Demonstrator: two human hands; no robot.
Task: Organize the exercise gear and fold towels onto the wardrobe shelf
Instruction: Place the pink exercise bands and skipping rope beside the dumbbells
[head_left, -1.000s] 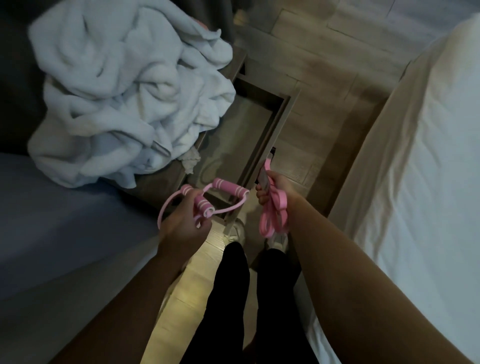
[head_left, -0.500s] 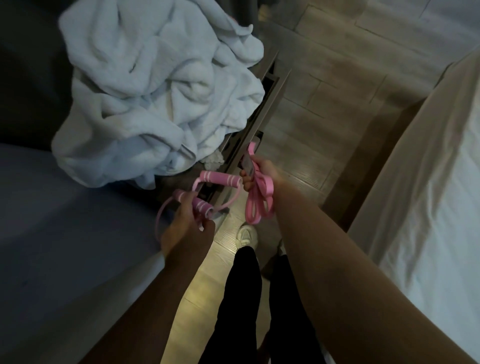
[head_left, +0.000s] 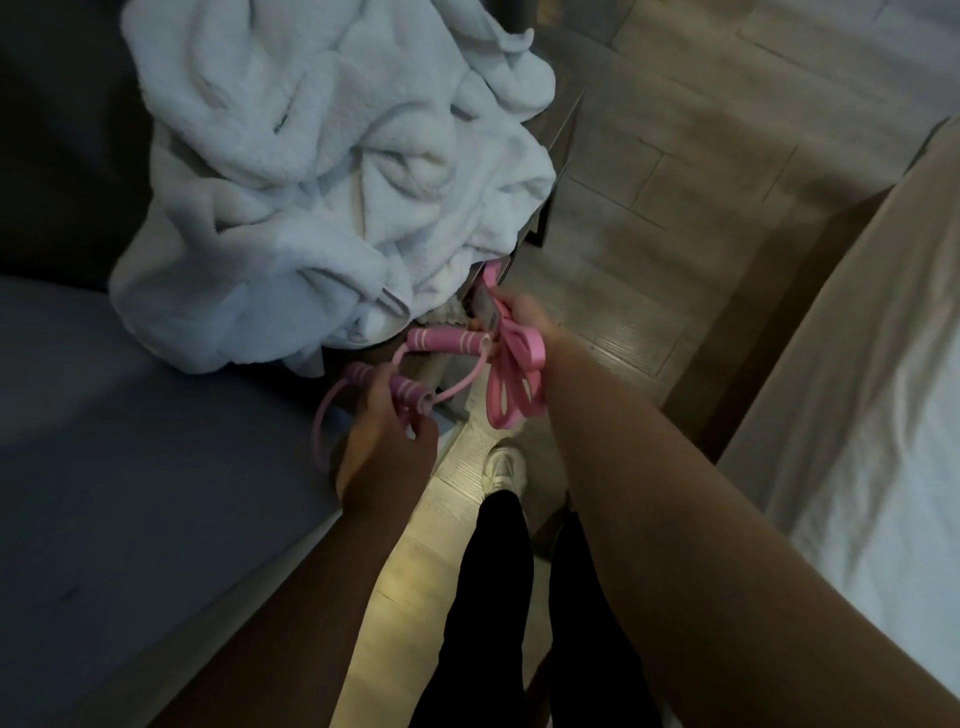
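Holding pink gear just below heaped towels (head_left: 332, 171).
Clamps foam-handled tube (head_left: 449, 343) in left grip (head_left: 387, 441), bunched bands (head_left: 517, 384) in right grip (head_left: 527, 319); judged light, limp, springy; best taken by foam handles.

white-sheeted bed (head_left: 857, 441), tiled floor (head_left: 675, 182), white shoe (head_left: 501, 467)
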